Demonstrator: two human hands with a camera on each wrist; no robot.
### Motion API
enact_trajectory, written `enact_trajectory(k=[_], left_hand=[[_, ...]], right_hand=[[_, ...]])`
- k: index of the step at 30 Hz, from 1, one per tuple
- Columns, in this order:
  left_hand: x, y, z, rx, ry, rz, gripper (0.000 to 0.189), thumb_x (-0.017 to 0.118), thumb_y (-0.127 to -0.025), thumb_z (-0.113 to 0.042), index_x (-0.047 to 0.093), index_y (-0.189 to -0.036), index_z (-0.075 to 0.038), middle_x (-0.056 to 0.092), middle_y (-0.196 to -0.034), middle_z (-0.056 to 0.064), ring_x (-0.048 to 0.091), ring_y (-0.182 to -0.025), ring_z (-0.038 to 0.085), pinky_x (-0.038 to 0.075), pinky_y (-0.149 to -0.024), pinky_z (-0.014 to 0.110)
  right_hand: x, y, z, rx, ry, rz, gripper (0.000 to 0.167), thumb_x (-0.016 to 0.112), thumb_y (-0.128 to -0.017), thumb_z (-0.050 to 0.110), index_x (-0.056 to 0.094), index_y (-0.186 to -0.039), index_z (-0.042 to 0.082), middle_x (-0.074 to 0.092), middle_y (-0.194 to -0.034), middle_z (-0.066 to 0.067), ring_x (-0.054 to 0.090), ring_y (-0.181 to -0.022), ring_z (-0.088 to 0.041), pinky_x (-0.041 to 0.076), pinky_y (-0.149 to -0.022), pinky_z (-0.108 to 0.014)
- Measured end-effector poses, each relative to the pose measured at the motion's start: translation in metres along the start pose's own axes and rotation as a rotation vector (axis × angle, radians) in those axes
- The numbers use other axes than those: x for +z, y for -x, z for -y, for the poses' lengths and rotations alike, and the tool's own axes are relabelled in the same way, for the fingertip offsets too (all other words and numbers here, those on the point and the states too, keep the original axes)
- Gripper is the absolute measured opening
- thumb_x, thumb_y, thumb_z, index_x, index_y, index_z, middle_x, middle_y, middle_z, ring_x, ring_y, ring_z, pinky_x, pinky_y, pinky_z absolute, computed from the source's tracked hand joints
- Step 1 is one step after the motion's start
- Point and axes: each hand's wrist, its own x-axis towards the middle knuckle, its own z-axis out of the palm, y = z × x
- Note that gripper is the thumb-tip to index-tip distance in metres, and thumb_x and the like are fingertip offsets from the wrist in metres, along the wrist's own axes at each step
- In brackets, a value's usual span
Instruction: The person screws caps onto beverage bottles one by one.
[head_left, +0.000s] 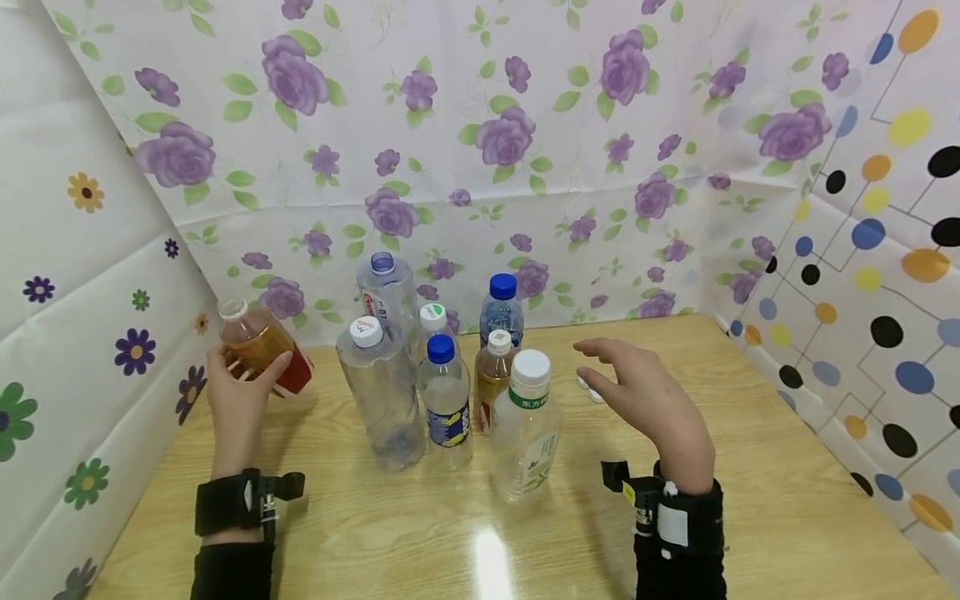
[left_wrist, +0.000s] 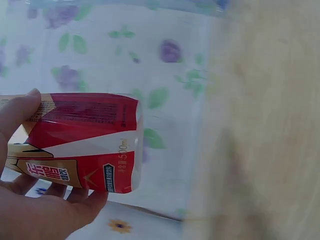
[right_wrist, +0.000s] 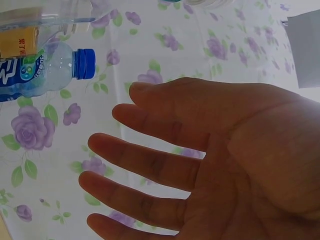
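Note:
At the table's left side, my left hand (head_left: 238, 392) grips a plastic bottle with a red and yellow label (head_left: 264, 346). The bottle is tilted, its white cap up and to the left. In the left wrist view its red label (left_wrist: 85, 145) shows, with the thumb on one side and the fingers under the other. My right hand (head_left: 648, 396) is held over the right part of the table with nothing in it, fingers spread and relaxed. A clear bottle with a white cap and green neck band (head_left: 528, 429) stands to its left. Small white caps (head_left: 592, 390) lie behind the right fingers.
Several bottles stand grouped mid-table: a tall clear one with a white cap (head_left: 382, 396), an uncapped one (head_left: 388, 292), a blue-capped one with a blue label (head_left: 447, 408), an amber-labelled one (head_left: 492, 379) and a blue-capped one behind (head_left: 502, 312). Patterned sheets (head_left: 465, 167) wall the table.

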Motion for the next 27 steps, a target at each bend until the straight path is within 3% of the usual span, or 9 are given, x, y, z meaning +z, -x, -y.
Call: enact_trajectory(k=[11,17,27], left_hand=[[-0.008,0.03,-0.06,0.133,0.026,-0.064,0.078,0.079,-0.09,-0.03,0.034,-0.154,-0.028,0.041,-0.154,0.001,0.045,-0.133,0.024,0.04,-0.116,0.04],[-0.015,0.05,-0.088,0.172,0.001,-0.051,0.077,0.079,-0.091,-0.029,0.034,-0.154,-0.028,0.042,-0.154,-0.002,0.046,-0.134,0.024,0.041,-0.115,0.039],[-0.024,0.091,-0.122,0.278,0.241,0.049,0.076,0.081,-0.086,-0.006,0.043,-0.149,-0.022,0.048,-0.148,0.004,0.048,-0.13,0.026,0.049,-0.093,0.015]], right_hand=[[0.0,0.0,0.0,0.003,-0.003,0.012,0.041,0.059,-0.105,0.018,0.056,-0.143,0.003,0.059,-0.141,-0.019,0.055,-0.127,-0.044,0.05,-0.099,-0.059],[-0.002,0.0,0.001,0.0,0.005,0.005,0.042,0.06,-0.104,0.018,0.056,-0.143,0.002,0.059,-0.14,-0.02,0.059,-0.122,-0.042,0.051,-0.097,-0.059],[-0.002,0.002,0.001,0.001,-0.003,0.019,0.042,0.059,-0.105,0.019,0.056,-0.143,0.002,0.058,-0.142,-0.019,0.053,-0.129,-0.044,0.05,-0.1,-0.06]])
